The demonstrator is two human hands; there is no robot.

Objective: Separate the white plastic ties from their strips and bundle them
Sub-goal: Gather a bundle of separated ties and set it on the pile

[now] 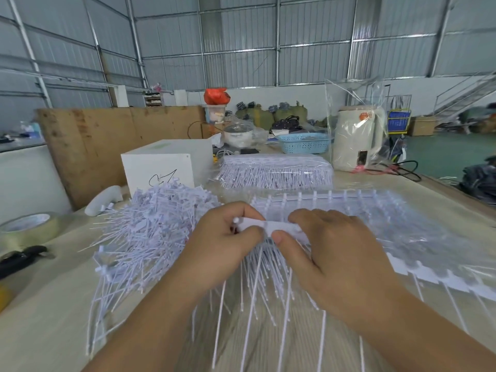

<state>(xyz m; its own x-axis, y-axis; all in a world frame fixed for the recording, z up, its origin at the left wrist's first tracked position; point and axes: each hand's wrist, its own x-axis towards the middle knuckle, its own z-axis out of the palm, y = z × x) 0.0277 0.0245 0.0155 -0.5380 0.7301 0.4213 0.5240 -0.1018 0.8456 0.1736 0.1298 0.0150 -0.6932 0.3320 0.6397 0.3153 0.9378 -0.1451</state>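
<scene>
1. Two hands work one strip [271, 226] of white ties: left hand [225, 237] fingers [241, 210] curled round its end, right hand [330, 253] thumb and fingers pinching it just beside.
2. Tails hang below, over the tabletop [48, 331].
3. Judgement: ties look light, springy and thin; best gripped at the stiff head bar, not the tails.
4. Loose pile [150, 232] lies left; bagged strips [276, 171] lie beyond.

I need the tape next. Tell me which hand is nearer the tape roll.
Left. The left hand grips the strip of ties mid-table, on the side toward the tape roll at the left edge; the right hand is farther right.
</scene>
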